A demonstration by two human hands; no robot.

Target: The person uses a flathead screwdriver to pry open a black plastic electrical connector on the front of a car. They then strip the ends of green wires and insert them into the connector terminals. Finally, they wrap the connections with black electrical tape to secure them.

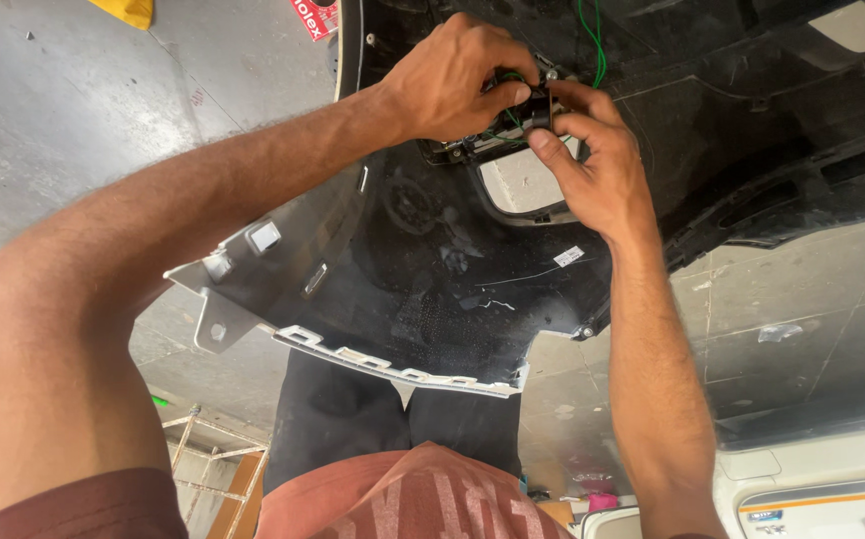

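- Overhead, we see a black bumper [432,269], its inner side facing us, filling the middle and upper right of the view.
- Our left hand [452,80] reaches up to the bumper's upper middle, fingers curled and pinched on a small black fitting [535,112] set beside an opening in the bumper.
- Our right hand [597,165] meets it from the other side; thumb and fingertips close on the same fitting, so the two hands touch around it.
- Green wires [592,40] run down from the top of the bumper to the fitting and pass under the fingers of the left hand.
- Just below the fitting, a pale rounded opening [522,185] shows through the bumper.
- A small white sticker [569,256] sits on the bumper below the right hand.
- Along the bumper's lower edge runs a pale grey trim [392,364] with slots and tabs, near our left forearm.
- Beneath the bumper we see our dark trousers [352,419] and reddish shirt [422,499].
- Around the bumper lies a grey concrete floor [53,130].
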